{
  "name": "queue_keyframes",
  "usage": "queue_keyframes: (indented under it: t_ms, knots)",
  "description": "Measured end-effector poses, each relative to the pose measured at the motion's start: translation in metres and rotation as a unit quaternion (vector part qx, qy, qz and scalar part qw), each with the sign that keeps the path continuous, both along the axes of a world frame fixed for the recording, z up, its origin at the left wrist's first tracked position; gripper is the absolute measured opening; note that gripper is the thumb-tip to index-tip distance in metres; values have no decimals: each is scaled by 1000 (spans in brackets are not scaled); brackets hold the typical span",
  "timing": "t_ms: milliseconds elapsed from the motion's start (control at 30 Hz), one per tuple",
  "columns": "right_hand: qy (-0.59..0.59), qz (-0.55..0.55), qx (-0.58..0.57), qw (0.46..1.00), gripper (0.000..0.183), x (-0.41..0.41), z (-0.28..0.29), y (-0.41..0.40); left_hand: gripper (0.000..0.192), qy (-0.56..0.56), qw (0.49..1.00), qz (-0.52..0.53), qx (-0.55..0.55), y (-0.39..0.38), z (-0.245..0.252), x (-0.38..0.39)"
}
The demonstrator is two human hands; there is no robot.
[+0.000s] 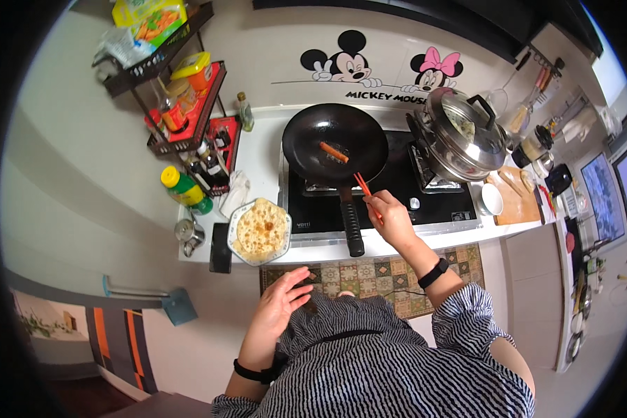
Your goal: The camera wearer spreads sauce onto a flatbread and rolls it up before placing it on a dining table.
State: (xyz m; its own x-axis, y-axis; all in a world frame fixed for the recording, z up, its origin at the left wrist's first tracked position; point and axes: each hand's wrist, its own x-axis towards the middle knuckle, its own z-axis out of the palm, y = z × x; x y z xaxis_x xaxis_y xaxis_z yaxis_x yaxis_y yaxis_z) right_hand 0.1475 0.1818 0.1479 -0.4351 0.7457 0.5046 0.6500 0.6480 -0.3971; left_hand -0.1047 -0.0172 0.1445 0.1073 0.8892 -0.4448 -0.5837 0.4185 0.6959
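My right hand (390, 217) grips a pair of red chopsticks (361, 183), whose tips point toward the near rim of a black wok (313, 130). One sausage (334, 152) lies in the wok amid a little glistening oil, apart from the chopsticks. The wok rests on the left burner, its black handle (351, 224) pointing toward me. My left hand (283, 298) holds nothing; its fingers are spread in front of the counter edge. Just beyond it, a plate (232, 241) carries browned flatbread (261, 230) with a reddish-brown spot on top.
A lidded steel steamer (462, 141) stands on the right burner of the black gas hob (318, 217). Farther right are a white bowl (491, 199) and a wooden cutting board (512, 209). A dark phone (220, 248), steel pitcher (189, 235), green bottle (185, 190) and spice rack (209, 99) occupy the left.
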Motion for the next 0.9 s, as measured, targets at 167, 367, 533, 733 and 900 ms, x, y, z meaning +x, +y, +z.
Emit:
queue_keyframes:
  t_ms: [167,367,533,733,900]
  knots:
    - [53,101,7,993,36,-17,37,-44,53,14,997,-65,43,32,22,28]
    - [-5,238,80,968,30,-34,43,-90,49,-36,998,-1,51,66,35,66]
    - [23,244,51,968,31,-19,33,-91,40,-5,999,-8,42,79,24,62]
    - [0,29,-71,997,40,65,-43,-17,33,57,993,89,-55,65,42,47]
    - [-251,-47,-162,953,64,95,-123,51,33,45,987,145,-46,37,40,44]
